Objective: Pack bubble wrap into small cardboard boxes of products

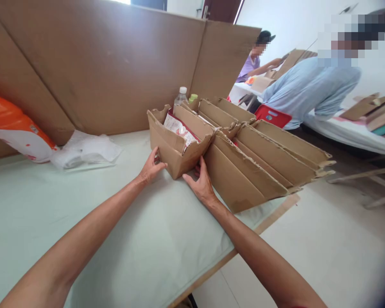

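A small open-topped cardboard box (167, 149) with ragged cut edges sits on the cloth-covered table (131, 239). Inside it lies a white and red printed packet (179, 130). My left hand (151, 168) holds the box low on its left side, thumb and fingers bent against the cardboard. On the opposite side, my right hand (201, 182) grips its lower right part; some of those fingers are hidden between this box and a larger cardboard box (240, 175) beside it.
More open cardboard boxes (276, 149) stand close together on the right, near the table edge. Behind them is a clear bottle (181, 96). Plastic wrapping (86, 149) and an orange-white container (16, 128) lie left. A cardboard panel (115, 64) stands behind. Two people sit beyond.
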`<state>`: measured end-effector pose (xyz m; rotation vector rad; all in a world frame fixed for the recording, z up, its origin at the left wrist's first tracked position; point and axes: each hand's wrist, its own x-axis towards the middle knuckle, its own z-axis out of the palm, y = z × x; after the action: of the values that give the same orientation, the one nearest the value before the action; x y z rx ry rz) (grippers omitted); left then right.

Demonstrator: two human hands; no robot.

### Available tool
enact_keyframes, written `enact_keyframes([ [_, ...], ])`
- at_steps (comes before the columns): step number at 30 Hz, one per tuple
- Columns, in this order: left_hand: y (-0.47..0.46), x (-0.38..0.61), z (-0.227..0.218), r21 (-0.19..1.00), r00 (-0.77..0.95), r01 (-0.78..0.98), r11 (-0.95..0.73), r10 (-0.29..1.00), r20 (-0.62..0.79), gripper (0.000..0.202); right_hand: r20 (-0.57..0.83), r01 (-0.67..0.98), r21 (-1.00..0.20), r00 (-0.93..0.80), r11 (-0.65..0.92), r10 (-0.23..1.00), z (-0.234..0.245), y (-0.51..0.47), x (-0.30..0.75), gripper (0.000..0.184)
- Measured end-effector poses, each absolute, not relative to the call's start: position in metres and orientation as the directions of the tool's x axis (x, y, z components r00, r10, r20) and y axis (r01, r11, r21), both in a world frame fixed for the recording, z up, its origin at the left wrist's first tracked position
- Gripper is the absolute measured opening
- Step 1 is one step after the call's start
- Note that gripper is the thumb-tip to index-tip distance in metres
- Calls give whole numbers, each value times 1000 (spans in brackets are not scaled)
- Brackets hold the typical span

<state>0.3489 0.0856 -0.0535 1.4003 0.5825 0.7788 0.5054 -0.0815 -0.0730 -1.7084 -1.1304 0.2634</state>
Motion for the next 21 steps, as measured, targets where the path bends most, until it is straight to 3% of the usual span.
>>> enact_keyframes([
  [10,84,373,-59,984,619,-176,-29,774,133,92,279,512,-858,535,-43,797,-80,-86,515,76],
  [15,68,369,-66,981,637,-180,-78,750,176,95,305,558,-830,477,-16,824,-81,-85,512,79],
  [21,86,384,-65,982,675,-126,-139,713,188,95,307,597,-800,496,-62,812,-79,-80,514,65],
])
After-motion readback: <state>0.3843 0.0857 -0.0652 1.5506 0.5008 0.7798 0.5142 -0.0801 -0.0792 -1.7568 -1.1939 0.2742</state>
